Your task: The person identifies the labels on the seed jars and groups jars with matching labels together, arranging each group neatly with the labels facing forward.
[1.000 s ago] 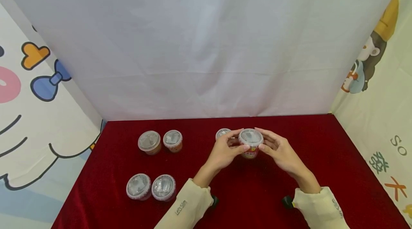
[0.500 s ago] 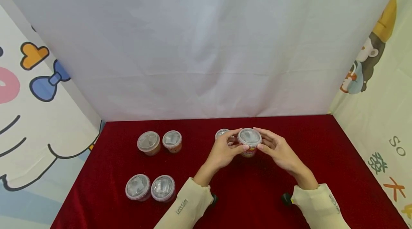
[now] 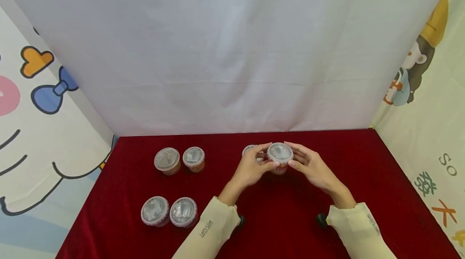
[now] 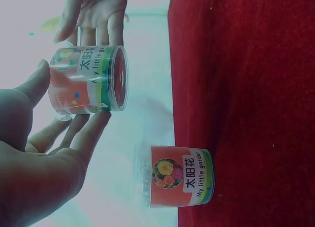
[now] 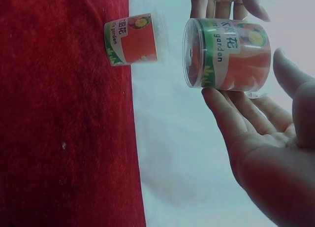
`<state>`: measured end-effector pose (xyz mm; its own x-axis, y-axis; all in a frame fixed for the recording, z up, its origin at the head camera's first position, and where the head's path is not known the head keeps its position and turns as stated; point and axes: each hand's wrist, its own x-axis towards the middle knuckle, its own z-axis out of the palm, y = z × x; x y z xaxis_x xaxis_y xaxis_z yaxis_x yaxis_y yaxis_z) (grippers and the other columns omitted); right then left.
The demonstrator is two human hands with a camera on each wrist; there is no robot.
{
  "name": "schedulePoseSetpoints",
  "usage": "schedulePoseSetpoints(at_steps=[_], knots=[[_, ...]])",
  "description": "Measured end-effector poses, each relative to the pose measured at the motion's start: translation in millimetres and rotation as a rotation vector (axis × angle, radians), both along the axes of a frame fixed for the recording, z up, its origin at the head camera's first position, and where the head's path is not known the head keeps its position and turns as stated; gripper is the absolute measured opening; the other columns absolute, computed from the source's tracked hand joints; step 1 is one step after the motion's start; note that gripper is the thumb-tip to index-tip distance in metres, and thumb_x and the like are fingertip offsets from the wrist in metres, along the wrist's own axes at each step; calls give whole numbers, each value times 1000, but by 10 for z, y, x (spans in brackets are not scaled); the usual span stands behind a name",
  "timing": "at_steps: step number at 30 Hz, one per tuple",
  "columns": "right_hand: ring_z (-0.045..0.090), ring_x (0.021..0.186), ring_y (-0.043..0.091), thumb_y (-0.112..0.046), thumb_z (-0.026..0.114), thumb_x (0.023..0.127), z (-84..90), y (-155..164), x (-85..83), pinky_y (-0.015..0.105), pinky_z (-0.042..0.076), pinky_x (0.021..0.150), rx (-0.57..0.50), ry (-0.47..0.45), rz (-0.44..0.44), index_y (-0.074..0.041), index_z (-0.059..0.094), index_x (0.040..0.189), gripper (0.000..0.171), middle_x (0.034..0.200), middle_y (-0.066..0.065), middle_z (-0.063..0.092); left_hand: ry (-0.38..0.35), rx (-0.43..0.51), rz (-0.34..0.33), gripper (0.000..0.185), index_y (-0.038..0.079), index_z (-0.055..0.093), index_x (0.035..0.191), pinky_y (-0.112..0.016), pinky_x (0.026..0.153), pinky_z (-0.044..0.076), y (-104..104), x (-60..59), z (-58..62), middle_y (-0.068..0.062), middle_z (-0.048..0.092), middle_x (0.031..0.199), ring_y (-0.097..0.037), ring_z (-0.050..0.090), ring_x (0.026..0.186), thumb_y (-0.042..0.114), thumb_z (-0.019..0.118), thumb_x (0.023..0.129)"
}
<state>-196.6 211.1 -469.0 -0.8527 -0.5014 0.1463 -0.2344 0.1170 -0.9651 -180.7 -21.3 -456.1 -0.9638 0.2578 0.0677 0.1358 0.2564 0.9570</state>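
Both hands hold one small red-labelled cup (image 3: 279,154) with a clear lid between them, over the red cloth (image 3: 290,218). My left hand (image 3: 254,167) grips its left side and my right hand (image 3: 308,166) its right side. In the left wrist view the cup (image 4: 88,79) hangs a little above the cloth, with my left fingers (image 4: 86,136) under it. The right wrist view shows the same cup (image 5: 229,54) touching my right fingertips (image 5: 216,99). A second red-labelled cup (image 3: 249,149) stands on the cloth just behind my left hand, also seen as cup (image 4: 179,175) and cup (image 5: 132,39).
Several more lidded cups stand on the left: a brown cup (image 3: 167,160) and an orange cup (image 3: 193,158) at the back, and two cups (image 3: 155,210) (image 3: 183,211) nearer the front. A white backdrop (image 3: 232,69) closes the far edge and printed panels stand at both sides.
Both hands have carried the cup slightly away from me and to the left, closer to the cup standing behind the left hand.
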Motion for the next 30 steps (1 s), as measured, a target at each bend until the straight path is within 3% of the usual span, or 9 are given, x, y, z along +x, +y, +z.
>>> schedulePoseSetpoints(at_steps=[6, 13, 20, 22, 30], knots=[[54, 134, 4, -4, 60, 108, -8, 7, -77, 17, 49, 103, 26, -5, 3, 7, 36, 160, 58, 161, 32, 39, 38, -48, 17, 58, 0, 58, 148, -45, 96, 60, -2, -29, 23, -20, 63, 137, -40, 65, 125, 12, 80, 96], [54, 132, 2, -4, 60, 108, 0, 6, -160, 17, 50, 102, 43, -17, 11, 7, 35, 160, 59, 161, 31, 40, 39, -70, 45, 58, 1, 59, 148, -43, 92, 61, 10, -102, 12, -20, 65, 140, -38, 67, 122, 10, 81, 96], [47, 144, 36, -5, 60, 108, -39, 19, -210, 18, 49, 103, 53, -40, 22, 7, 35, 160, 59, 163, 29, 38, 55, -69, 53, 57, -3, 60, 146, -41, 91, 62, 31, -128, -22, -22, 67, 136, -39, 68, 120, 9, 82, 94], [47, 143, 35, -5, 60, 108, -53, 22, -218, 19, 50, 103, 51, -45, 24, 7, 35, 160, 59, 163, 29, 38, 53, -76, 55, 57, -3, 60, 146, -41, 92, 62, 35, -128, -27, -22, 67, 136, -38, 68, 120, 9, 81, 95], [53, 132, 1, -4, 61, 107, -111, 41, -243, 19, 50, 102, 36, -59, 36, 7, 35, 160, 60, 164, 30, 36, 25, -91, 55, 59, -3, 57, 148, -36, 94, 60, 60, -128, -47, -21, 64, 139, -36, 66, 122, 8, 81, 95]])
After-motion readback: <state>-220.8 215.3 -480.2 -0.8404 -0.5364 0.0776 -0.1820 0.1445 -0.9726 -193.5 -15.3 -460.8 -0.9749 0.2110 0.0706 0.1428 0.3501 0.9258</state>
